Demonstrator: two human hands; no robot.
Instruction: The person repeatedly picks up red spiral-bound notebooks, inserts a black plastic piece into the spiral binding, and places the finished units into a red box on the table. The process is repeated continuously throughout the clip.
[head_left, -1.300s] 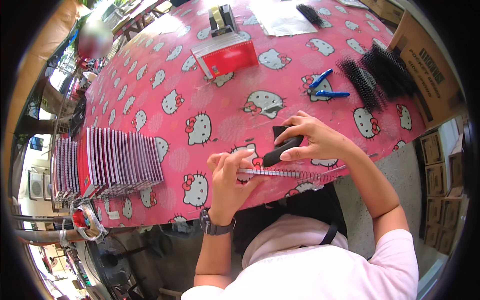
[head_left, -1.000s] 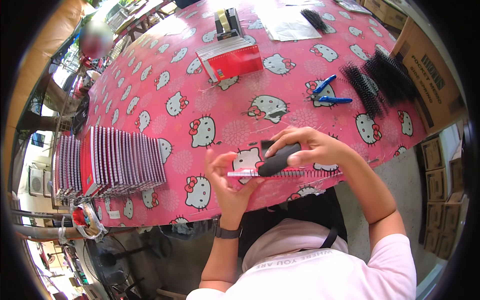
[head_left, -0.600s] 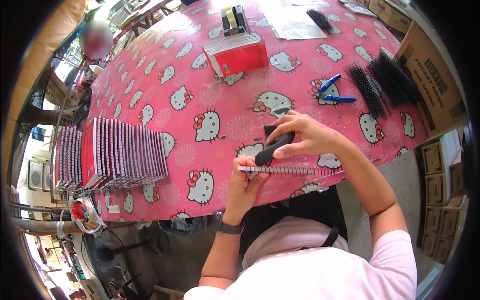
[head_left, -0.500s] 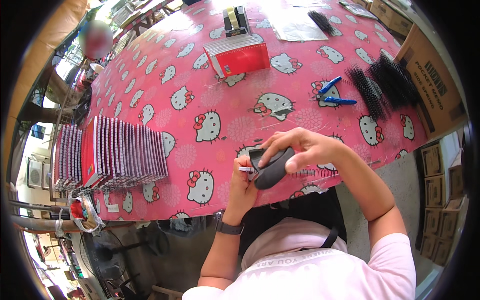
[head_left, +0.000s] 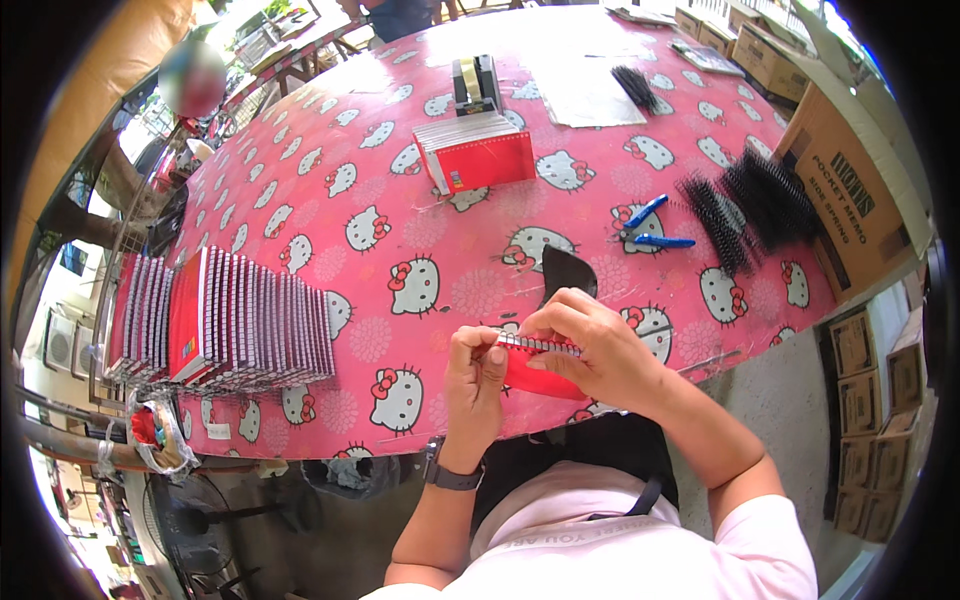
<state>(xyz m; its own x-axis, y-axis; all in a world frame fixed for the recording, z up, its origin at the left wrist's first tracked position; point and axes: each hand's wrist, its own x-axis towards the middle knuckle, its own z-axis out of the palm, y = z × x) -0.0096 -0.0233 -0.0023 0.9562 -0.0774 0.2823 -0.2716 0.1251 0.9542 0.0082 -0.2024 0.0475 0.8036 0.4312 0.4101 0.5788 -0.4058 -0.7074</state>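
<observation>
A small red spiral-bound notebook (head_left: 540, 376) is between my two hands near the table's front edge, its coil along the far edge. My left hand (head_left: 473, 385) pinches the coil's left end, thumb against the fingers. My right hand (head_left: 598, 345) closes over the notebook's right part and coil. Just beyond my right hand lies a black curved object (head_left: 569, 272), partly hidden by the fingers; its kind does not show. To the right lie blue-handled pliers (head_left: 656, 225), and past them piles of loose black spiral coils (head_left: 765, 200).
Stacked red spiral notebooks (head_left: 250, 315) stand at the left edge. A red-covered block of notepads (head_left: 485, 158) sits farther off, before a tape dispenser (head_left: 474, 84). White sheets (head_left: 590, 90) and more coils (head_left: 634, 88) are behind. An open cardboard box (head_left: 840, 190) borders the right.
My right hand has let go of the black curved object, which now lies on the table. That hand has moved onto the notebook beside my left hand.
</observation>
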